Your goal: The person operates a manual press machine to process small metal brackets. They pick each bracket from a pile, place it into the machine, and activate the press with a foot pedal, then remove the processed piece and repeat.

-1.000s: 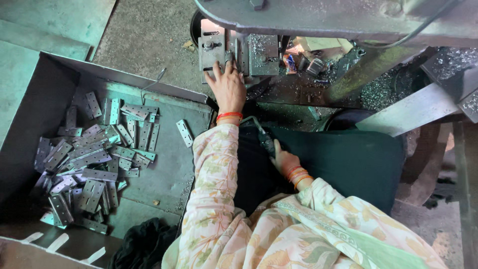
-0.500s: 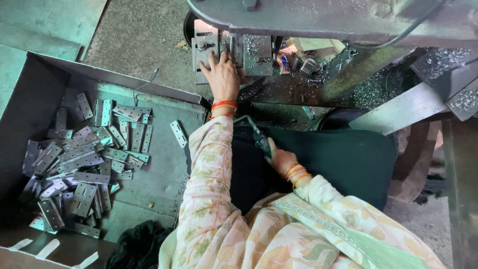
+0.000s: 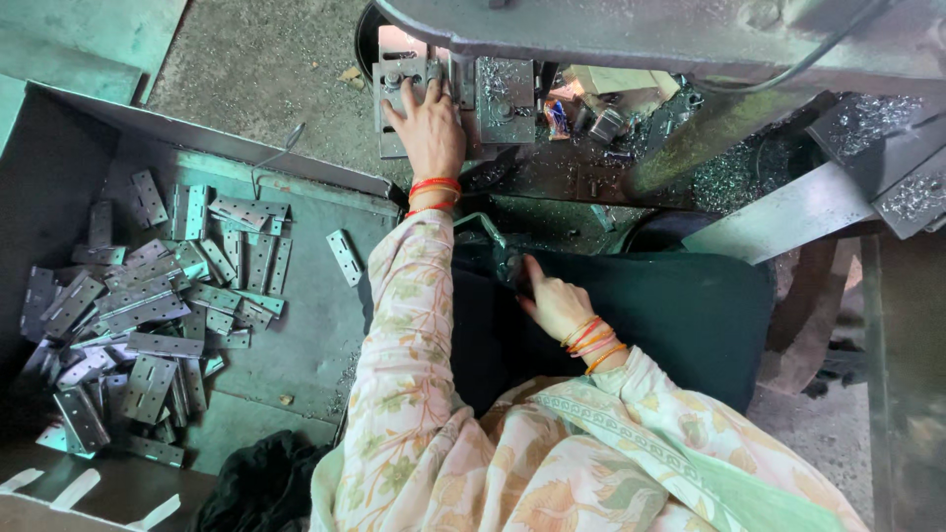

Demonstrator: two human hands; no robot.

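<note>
Left hand (image 3: 431,123), fingers spread flat and grasping nothing, presses a small metal plate (image 3: 402,87) on the press bed, while the right hand (image 3: 554,300), clenched, grips a dark lever (image 3: 496,246) near the lap.

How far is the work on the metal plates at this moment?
Done: many punched metal plates lie in the grey tray. In hand: the left hand holds one plate at the press die; the right hand grips a lever. Unworked stock is not visible.
</note>
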